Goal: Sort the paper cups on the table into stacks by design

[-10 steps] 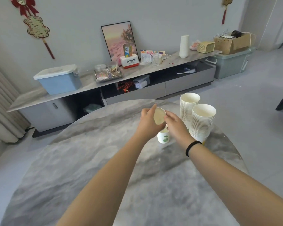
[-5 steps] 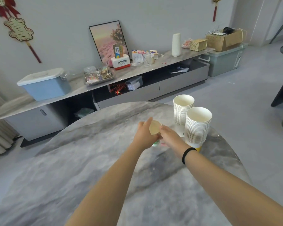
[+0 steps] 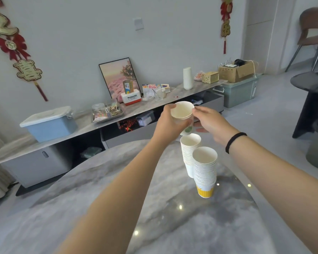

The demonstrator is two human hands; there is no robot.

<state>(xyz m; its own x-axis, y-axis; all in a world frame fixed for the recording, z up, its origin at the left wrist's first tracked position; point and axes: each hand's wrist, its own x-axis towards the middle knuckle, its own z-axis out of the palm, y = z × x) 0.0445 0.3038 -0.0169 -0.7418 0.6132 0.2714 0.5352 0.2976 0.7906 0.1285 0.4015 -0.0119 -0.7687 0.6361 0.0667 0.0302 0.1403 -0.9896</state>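
Cup (image 3: pixel 182 112) I'm holding: cream-white inside, green leaf print low on its wall. Near stack (image 3: pixel 205 169), centre right of frame: white rims, bottom cup banded yellow. Far stack (image 3: pixel 188 153) just behind it: plain white. Tabletop (image 3: pixel 103 208) grey marble with darker veining. Black band (image 3: pixel 234 142) on my right wrist. Blue bin (image 3: pixel 50 123) with pale lid, left of frame.

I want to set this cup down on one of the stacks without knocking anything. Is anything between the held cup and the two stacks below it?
Nothing visible. The white paper cup with a green print, held by the left hand and right hand, hangs above the all-white cup stack and the yellow-based cup stack, with open air between.
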